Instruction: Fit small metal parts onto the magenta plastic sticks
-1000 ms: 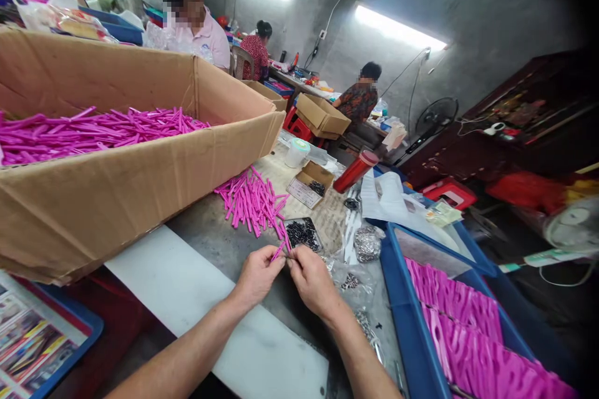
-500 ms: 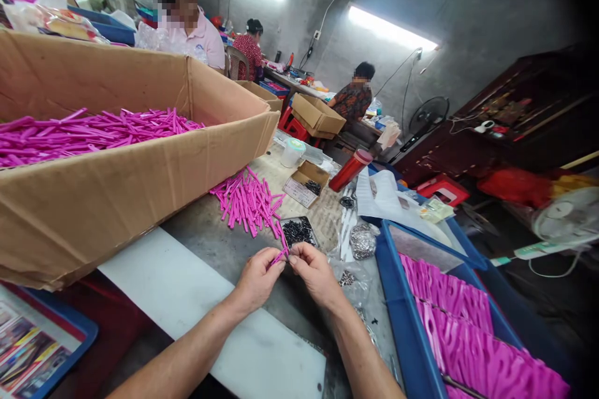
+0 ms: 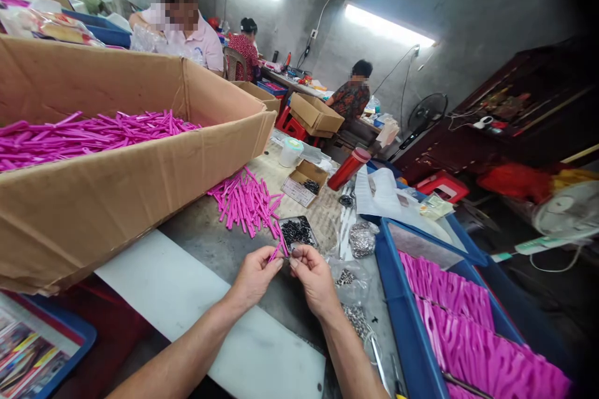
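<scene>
A grey wall is rising behind a cluttered tabletop. Over it, the left hand is pinching a strip between thumb and bent fingers, one end poking up past the grip. The right hand is pressing thumb to fingers just beside it; whatever those tips are gripping is too small to tell. A small box is showing a label, its print too tiny to read. The strip is looking slim and bright pink, like the pile lying near it.
</scene>
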`<state>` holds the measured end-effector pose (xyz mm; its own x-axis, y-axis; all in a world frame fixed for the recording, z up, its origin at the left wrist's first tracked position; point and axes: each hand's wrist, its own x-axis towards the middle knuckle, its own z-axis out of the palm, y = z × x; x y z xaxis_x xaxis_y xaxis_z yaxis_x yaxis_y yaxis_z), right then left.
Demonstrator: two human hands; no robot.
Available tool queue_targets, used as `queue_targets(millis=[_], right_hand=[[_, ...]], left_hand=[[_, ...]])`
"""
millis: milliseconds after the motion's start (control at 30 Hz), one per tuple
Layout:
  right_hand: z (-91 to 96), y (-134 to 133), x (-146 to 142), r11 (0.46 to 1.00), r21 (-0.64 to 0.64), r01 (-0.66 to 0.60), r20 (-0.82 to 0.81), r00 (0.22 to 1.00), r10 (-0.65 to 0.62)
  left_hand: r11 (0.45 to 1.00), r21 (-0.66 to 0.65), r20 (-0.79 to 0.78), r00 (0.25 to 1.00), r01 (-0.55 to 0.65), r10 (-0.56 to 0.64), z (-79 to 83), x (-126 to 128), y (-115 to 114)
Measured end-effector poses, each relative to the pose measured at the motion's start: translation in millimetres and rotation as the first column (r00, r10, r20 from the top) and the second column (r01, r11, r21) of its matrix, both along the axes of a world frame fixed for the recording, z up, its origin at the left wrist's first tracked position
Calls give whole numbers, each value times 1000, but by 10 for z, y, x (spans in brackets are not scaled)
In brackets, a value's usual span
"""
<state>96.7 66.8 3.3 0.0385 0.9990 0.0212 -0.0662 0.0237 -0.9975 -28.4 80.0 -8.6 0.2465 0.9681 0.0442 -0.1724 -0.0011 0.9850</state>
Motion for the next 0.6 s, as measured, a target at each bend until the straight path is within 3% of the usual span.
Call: queue_targets(millis=[133, 367, 600], right_hand=[[-34, -31, -26, 999, 20, 42, -1, 999, -42], [-107, -88, -42, 999, -1, -33, 47, 998, 33], [-52, -101, -43, 998, -38, -52, 10, 999, 53]], left_hand=[[999, -46, 27, 999, 28, -27, 27, -2, -10], [994, -96, 63, 997, 50, -44, 45, -2, -18], [992, -116, 80, 996, 44, -35, 27, 7, -22]])
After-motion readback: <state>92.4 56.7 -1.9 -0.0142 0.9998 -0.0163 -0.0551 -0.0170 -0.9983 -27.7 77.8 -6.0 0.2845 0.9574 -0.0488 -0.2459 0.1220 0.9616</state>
